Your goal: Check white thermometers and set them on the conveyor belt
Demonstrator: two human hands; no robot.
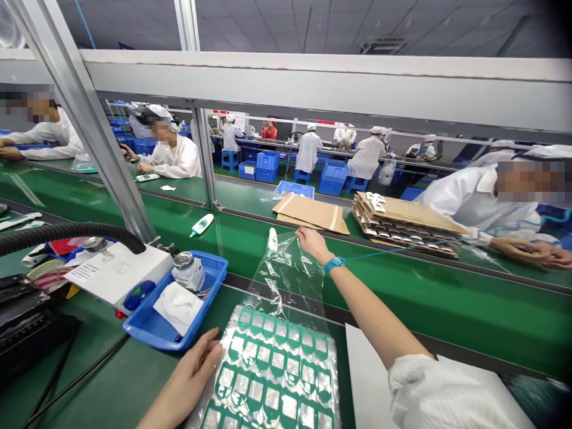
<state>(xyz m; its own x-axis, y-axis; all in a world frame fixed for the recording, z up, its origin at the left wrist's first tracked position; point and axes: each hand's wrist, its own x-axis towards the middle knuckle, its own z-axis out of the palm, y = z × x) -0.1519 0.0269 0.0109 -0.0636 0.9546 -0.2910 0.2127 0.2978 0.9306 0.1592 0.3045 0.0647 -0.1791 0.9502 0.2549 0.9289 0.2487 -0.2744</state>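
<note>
A clear plastic bag [286, 280] lies lengthwise in front of me on the green bench. Inside its near part is a sheet of green parts [272, 369] with pale silvery windows, set in rows. Reaching forward, my right hand [314, 243] pinches the far edge of the bag and holds it up over the conveyor; a blue band circles the wrist. My left hand [196, 366] lies against the left side of the filled part, its fingers stretched out. Just left of the right hand, a white handheld device [272, 242] rests on the belt, close to the bag's far end.
A blue tray [156, 341] with a jar and a white cloth stands left, next to a white box [120, 271] with a black hose. The green conveyor [402, 304] crosses ahead, carrying another white-and-green device [202, 225]. Beyond are cardboard stacks [402, 220] and people in white coats.
</note>
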